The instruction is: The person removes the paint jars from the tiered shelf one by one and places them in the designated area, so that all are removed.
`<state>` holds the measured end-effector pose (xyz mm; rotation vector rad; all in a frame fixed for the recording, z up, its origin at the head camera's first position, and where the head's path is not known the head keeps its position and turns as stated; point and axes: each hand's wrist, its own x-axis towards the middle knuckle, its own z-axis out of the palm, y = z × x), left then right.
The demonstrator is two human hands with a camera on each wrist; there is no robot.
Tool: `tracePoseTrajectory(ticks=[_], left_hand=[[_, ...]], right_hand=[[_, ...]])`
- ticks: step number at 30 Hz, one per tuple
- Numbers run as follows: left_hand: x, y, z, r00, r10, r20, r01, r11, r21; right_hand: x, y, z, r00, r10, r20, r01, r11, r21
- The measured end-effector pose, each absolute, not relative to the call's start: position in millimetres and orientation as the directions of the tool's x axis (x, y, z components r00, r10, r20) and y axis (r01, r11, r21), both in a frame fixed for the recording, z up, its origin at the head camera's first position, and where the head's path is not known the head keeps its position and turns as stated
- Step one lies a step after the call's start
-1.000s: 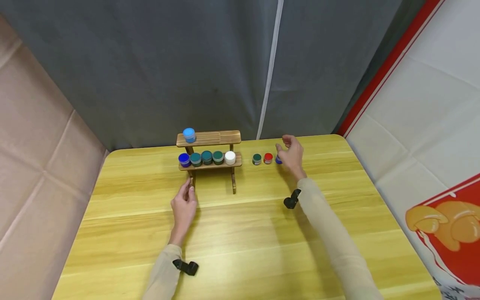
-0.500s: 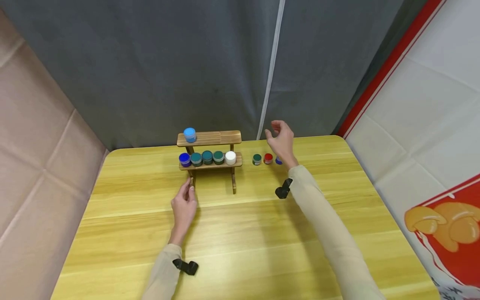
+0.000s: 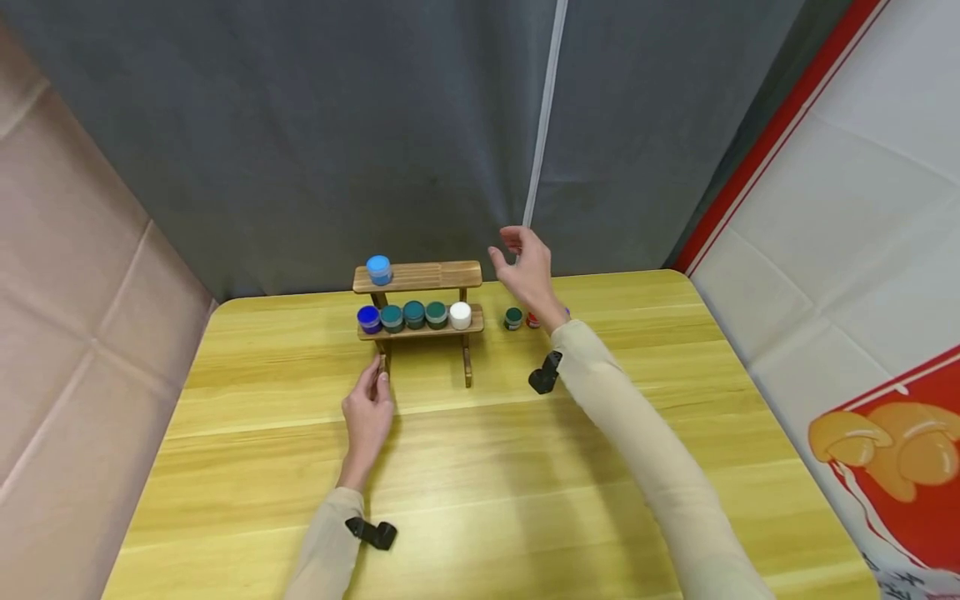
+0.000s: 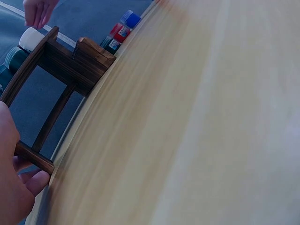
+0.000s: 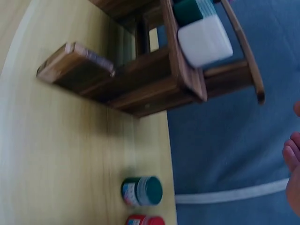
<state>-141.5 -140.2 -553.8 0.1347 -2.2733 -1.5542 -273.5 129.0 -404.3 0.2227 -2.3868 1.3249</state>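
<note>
while the left hand (image 3: 367,412) pinches the wooden rack leg (image 4: 37,158), the right hand (image 3: 529,273) hovers loosely spread.

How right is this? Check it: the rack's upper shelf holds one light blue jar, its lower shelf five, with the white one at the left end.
Only the end is wrong: the head view shows the white jar at the right end of the lower shelf. The rest holds: one light blue jar on the upper shelf, five below.
</note>
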Motion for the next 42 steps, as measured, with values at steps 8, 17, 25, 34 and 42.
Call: tracePoseTrajectory(ticks=[8, 17, 25, 34, 42], left_hand=[[-143, -140, -554, -0.924, -0.285, 0.254, 0.136, 0.378, 0.916], [-144, -142, -554, -0.915, -0.292, 0.278, 0.147, 0.4, 0.905], [-143, -145, -554, -0.914, -0.306, 0.267, 0.132, 0.399, 0.908], [-140, -144, -555, -0.92, -0.305, 0.247, 0.113, 0.397, 0.911], [-141, -144, -555, -0.913, -0.305, 0.271, 0.131, 0.411, 0.902]], right_hand=[[-275, 106, -395, -0.895, -0.012, 0.446, -0.38, 0.542, -0.749], [-279, 74, -388, -0.89, -0.085, 0.448, -0.423, 0.519, -0.743], [-278, 41, -385, -0.884, -0.173, 0.435, -0.459, 0.502, -0.733], [-273, 10, -381, -0.896, -0.247, 0.369, -0.444, 0.502, -0.742], [-270, -6, -382, -0.903, -0.28, 0.325, -0.427, 0.512, -0.746]])
